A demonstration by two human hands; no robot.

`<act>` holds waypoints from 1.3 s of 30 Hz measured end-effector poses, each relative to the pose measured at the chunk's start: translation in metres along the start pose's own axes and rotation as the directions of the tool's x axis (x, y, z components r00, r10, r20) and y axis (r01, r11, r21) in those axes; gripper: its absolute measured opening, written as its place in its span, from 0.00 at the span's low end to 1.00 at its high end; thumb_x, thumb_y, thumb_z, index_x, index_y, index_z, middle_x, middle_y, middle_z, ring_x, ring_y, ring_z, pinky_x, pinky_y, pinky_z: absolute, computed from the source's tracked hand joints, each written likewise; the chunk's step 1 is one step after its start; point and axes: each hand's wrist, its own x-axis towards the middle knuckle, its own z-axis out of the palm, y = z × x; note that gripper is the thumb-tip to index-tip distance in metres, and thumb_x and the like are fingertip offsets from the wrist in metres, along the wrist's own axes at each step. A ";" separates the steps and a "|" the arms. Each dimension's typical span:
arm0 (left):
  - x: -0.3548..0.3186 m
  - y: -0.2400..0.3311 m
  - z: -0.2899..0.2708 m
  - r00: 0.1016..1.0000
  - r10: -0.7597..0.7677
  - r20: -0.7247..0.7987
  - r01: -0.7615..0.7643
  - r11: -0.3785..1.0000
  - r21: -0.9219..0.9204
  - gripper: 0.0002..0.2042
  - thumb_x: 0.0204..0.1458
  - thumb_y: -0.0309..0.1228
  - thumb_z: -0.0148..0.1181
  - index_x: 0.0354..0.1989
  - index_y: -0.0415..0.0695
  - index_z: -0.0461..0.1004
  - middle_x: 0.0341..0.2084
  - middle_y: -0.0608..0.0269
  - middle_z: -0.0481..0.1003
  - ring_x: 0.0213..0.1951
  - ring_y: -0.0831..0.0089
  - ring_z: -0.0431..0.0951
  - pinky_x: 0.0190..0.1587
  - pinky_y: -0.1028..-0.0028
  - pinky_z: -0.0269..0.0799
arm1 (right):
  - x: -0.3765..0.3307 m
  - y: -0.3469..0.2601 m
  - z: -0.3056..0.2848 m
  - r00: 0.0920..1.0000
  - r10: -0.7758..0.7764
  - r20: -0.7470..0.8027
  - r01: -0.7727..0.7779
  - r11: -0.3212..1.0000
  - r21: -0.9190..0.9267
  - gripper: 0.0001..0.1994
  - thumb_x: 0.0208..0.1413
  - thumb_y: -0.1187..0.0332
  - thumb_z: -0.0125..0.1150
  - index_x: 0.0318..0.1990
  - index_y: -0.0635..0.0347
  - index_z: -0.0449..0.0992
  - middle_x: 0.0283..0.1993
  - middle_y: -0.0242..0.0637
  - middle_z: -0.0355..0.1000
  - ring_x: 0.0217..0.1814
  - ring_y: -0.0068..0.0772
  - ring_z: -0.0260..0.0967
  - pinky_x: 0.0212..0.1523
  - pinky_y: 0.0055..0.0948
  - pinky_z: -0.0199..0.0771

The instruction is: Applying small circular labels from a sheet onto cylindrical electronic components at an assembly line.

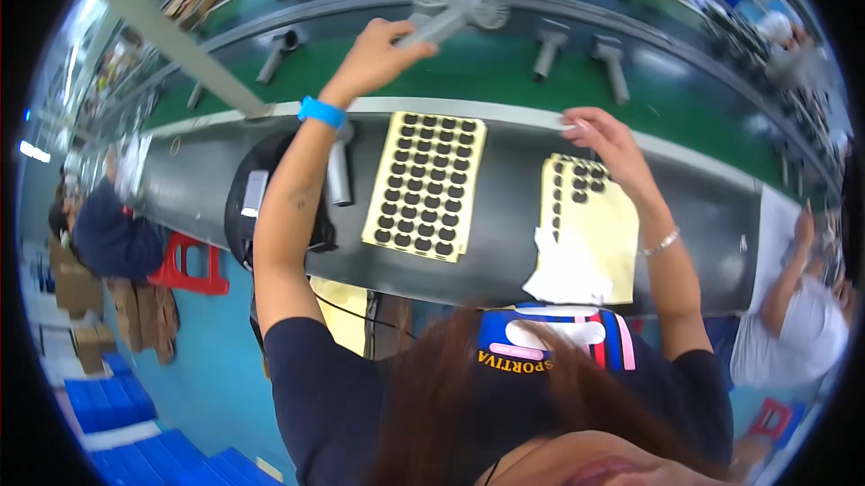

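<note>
Out over the green conveyor, my left hand (pixel 378 58) grips the handle of a grey hair-dryer-shaped device (pixel 455 19) with round ends. Its far end is blurred and overlaps another round grey part, so I cannot tell if that is one piece or two. My right hand (pixel 608 144) is raised above a partly used yellow sheet (pixel 599 234) of black round stickers. The thumb and fingers of that hand are pinched together; whatever they hold is too small to name. Between my arms lies a fuller yellow sheet (pixel 423 184) with rows of black stickers.
Other grey dryer-shaped devices (pixel 609 67) lie along the green conveyor (pixel 505 63). Crumpled white backing paper (pixel 563 274) covers part of the right sheet. Beside my left forearm are another grey device (pixel 338 171) and a black item. People sit at both sides; a red stool (pixel 194 265) stands left.
</note>
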 end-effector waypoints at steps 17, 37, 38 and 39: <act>-0.133 0.173 0.251 0.815 0.573 -0.083 -0.563 0.751 -0.344 0.06 0.45 0.27 0.63 0.33 0.43 0.79 0.42 0.49 0.66 0.45 0.54 0.70 0.45 0.63 0.70 | -0.222 0.122 -0.206 0.704 0.191 -0.684 -0.442 0.872 -0.211 0.22 0.52 0.54 0.59 0.47 0.63 0.70 0.34 0.35 0.70 0.33 0.24 0.66 0.34 0.23 0.65; -0.123 0.112 0.172 0.951 -0.087 0.296 0.309 0.285 -0.907 0.16 0.59 0.34 0.54 0.48 0.36 0.64 0.35 0.55 0.74 0.25 0.78 0.73 0.29 0.78 0.73 | -0.148 0.065 -0.064 0.881 -0.093 -0.465 -0.130 0.895 -0.427 0.09 0.56 0.69 0.60 0.41 0.63 0.76 0.35 0.33 0.75 0.36 0.19 0.71 0.38 0.19 0.70; -0.114 0.114 0.189 0.923 -0.060 0.380 0.384 0.222 -0.897 0.16 0.58 0.35 0.54 0.48 0.37 0.64 0.36 0.55 0.74 0.25 0.78 0.73 0.30 0.77 0.75 | -0.130 0.070 -0.050 0.874 -0.091 -0.477 -0.146 0.887 -0.437 0.09 0.55 0.69 0.61 0.41 0.64 0.76 0.35 0.35 0.74 0.35 0.21 0.71 0.38 0.20 0.70; -0.105 0.115 0.206 0.888 -0.027 0.459 0.457 0.161 -0.875 0.16 0.58 0.35 0.55 0.47 0.37 0.64 0.38 0.54 0.74 0.26 0.77 0.74 0.30 0.76 0.76 | -0.117 0.074 -0.040 0.868 -0.088 -0.489 -0.162 0.880 -0.447 0.10 0.53 0.69 0.62 0.40 0.64 0.76 0.34 0.36 0.73 0.34 0.23 0.71 0.38 0.21 0.71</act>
